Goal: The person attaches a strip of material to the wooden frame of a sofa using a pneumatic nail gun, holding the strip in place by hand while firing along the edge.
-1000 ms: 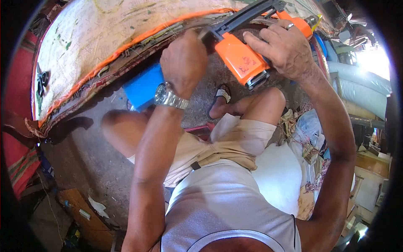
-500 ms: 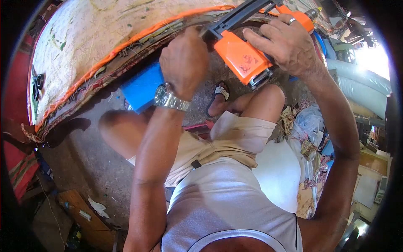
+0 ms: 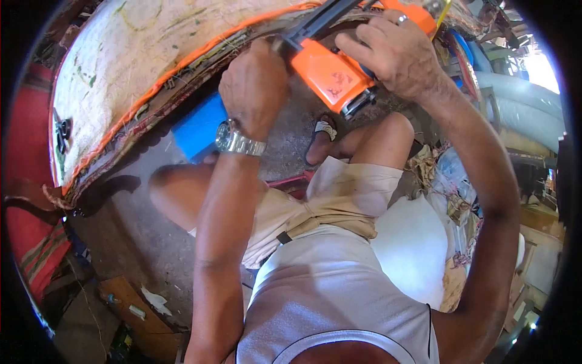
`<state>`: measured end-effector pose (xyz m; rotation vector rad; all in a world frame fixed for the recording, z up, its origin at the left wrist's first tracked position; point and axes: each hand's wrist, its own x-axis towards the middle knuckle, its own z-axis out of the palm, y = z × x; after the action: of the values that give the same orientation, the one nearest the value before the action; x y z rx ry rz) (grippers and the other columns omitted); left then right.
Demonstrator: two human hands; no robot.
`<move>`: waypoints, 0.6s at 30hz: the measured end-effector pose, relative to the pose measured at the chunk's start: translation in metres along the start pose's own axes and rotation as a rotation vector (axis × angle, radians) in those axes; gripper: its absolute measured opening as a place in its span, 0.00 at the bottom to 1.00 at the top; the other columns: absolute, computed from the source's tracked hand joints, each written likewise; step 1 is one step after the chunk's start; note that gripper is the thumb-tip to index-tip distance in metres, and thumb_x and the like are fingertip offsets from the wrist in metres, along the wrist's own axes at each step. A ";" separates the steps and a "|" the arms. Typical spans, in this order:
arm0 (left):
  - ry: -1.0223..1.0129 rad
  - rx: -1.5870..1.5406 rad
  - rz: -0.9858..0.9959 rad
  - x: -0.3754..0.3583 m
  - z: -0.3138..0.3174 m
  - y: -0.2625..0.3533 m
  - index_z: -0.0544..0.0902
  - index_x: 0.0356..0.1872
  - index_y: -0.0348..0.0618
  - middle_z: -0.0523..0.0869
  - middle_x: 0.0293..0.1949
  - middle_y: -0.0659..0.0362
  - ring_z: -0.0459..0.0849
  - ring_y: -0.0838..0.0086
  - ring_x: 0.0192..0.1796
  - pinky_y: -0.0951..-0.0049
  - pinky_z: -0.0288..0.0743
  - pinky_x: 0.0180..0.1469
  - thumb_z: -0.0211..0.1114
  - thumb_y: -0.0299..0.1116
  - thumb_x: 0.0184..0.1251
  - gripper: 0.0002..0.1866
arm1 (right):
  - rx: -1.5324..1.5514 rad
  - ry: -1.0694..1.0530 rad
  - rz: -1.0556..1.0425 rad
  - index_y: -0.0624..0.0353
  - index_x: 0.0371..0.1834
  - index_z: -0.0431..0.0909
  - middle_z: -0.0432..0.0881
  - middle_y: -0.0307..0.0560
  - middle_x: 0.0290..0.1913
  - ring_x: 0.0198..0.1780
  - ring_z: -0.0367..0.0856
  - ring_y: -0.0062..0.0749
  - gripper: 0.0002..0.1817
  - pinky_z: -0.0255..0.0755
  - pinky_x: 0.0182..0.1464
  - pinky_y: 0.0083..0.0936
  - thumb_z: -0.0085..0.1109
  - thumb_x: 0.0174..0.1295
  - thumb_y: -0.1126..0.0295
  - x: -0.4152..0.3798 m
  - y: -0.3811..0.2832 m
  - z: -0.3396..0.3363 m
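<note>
My right hand (image 3: 394,57), with a ring on one finger, is wrapped around the handle of an orange and black staple gun (image 3: 330,76). Its long black magazine slants up to the top edge of the view. Right beside the gun's nose, my left hand (image 3: 253,82) is closed in a fist, back of the hand toward me; what its fingers hold is hidden. Both hands are at the near edge of a large padded panel (image 3: 163,36) in pale, patterned covering. Orange trim (image 3: 145,100) runs along that edge.
A blue block-like object (image 3: 197,130) is below the panel's edge. Black scissors (image 3: 62,132) rest on the panel's left end. A wooden board (image 3: 136,312) lies on the floor at lower left. White padding (image 3: 412,242) and plastic bags (image 3: 451,176) are at right.
The staple gun and both hands have shifted slightly left and up in the view, while the surroundings also shift a little. Both hands stay closed.
</note>
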<state>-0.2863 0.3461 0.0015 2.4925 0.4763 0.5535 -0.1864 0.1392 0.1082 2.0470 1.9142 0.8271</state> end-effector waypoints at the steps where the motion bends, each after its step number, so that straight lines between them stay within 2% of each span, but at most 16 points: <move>1: -0.018 0.003 -0.022 0.000 -0.002 0.002 0.90 0.45 0.43 0.91 0.35 0.43 0.90 0.43 0.40 0.47 0.82 0.45 0.64 0.42 0.75 0.15 | -0.019 -0.055 0.075 0.48 0.57 0.81 0.80 0.37 0.37 0.43 0.84 0.33 0.18 0.76 0.49 0.34 0.58 0.62 0.65 -0.009 -0.006 -0.002; 4: -0.024 -0.049 -0.031 0.004 -0.007 0.002 0.91 0.46 0.43 0.92 0.35 0.45 0.90 0.44 0.40 0.49 0.82 0.46 0.65 0.44 0.74 0.15 | 0.021 0.054 0.238 0.48 0.59 0.81 0.79 0.38 0.37 0.41 0.84 0.34 0.20 0.75 0.47 0.35 0.58 0.62 0.67 -0.047 -0.031 0.010; 8: 0.008 -0.030 -0.031 0.009 -0.001 0.006 0.92 0.43 0.43 0.92 0.32 0.48 0.91 0.48 0.39 0.52 0.82 0.45 0.66 0.46 0.73 0.17 | 0.179 0.195 0.533 0.48 0.63 0.81 0.79 0.40 0.36 0.42 0.84 0.38 0.25 0.74 0.49 0.39 0.63 0.59 0.66 -0.092 -0.076 0.054; 10: -0.003 -0.002 -0.040 0.009 0.000 0.008 0.91 0.42 0.43 0.91 0.37 0.43 0.90 0.43 0.42 0.48 0.82 0.48 0.64 0.47 0.74 0.18 | 0.287 0.262 0.685 0.48 0.64 0.81 0.80 0.41 0.37 0.42 0.84 0.39 0.27 0.73 0.51 0.41 0.67 0.57 0.64 -0.096 -0.103 0.073; 11: -0.010 0.016 -0.041 0.009 -0.001 0.010 0.90 0.41 0.43 0.91 0.40 0.41 0.89 0.41 0.44 0.46 0.82 0.49 0.62 0.48 0.74 0.19 | 0.349 0.271 0.763 0.50 0.64 0.82 0.81 0.43 0.37 0.43 0.85 0.41 0.31 0.72 0.54 0.44 0.73 0.53 0.60 -0.097 -0.115 0.085; 14: -0.055 0.103 -0.058 0.012 -0.004 0.017 0.90 0.42 0.43 0.91 0.38 0.41 0.90 0.42 0.44 0.45 0.81 0.49 0.63 0.47 0.74 0.18 | 0.535 0.319 0.897 0.50 0.64 0.82 0.83 0.44 0.37 0.43 0.86 0.41 0.33 0.72 0.54 0.43 0.75 0.51 0.59 -0.096 -0.146 0.101; 17: 0.004 0.346 0.050 0.016 -0.008 0.026 0.90 0.39 0.45 0.90 0.32 0.45 0.90 0.45 0.37 0.49 0.81 0.43 0.65 0.45 0.73 0.15 | 0.624 0.301 0.932 0.48 0.60 0.83 0.84 0.40 0.36 0.42 0.86 0.40 0.30 0.72 0.52 0.43 0.77 0.51 0.59 -0.100 -0.165 0.121; 18: -0.019 0.387 0.089 0.018 -0.010 0.030 0.90 0.39 0.45 0.90 0.32 0.44 0.89 0.44 0.37 0.48 0.81 0.43 0.64 0.45 0.73 0.15 | 0.660 0.285 0.939 0.48 0.60 0.83 0.84 0.39 0.35 0.42 0.87 0.39 0.29 0.72 0.51 0.43 0.77 0.51 0.59 -0.100 -0.170 0.124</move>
<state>-0.2694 0.3347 0.0313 2.8963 0.5059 0.5103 -0.2631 0.0905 -0.1060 3.5104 1.3616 0.7034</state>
